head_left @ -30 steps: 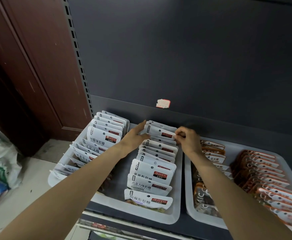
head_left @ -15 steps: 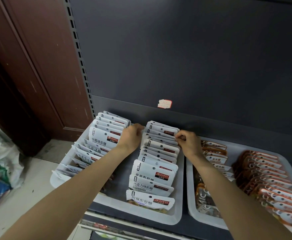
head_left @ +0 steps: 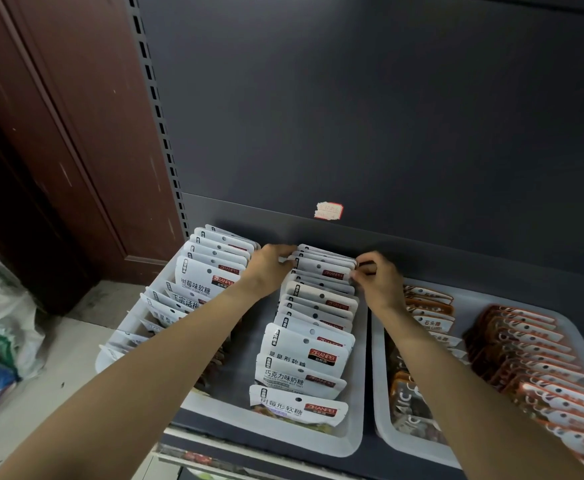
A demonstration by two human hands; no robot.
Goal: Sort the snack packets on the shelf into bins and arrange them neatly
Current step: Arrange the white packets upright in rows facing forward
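Observation:
Two rows of white snack packets stand in a white bin on the shelf. My left hand grips the left edge of the rear packets in the right-hand row. My right hand pinches the right edge of the same packets. The left row of white packets leans beside my left forearm. A second white bin to the right holds orange-brown packets in two rows.
The dark shelf back panel rises right behind the bins, with a small price sticker on it. A brown wooden door stands to the left. Bags lie on the floor at the lower left.
My left hand went from fingers stretched over the rear packets to curled on their left edge. Both hands shifted slightly toward the back of the row, and the rear packets stand closer together.

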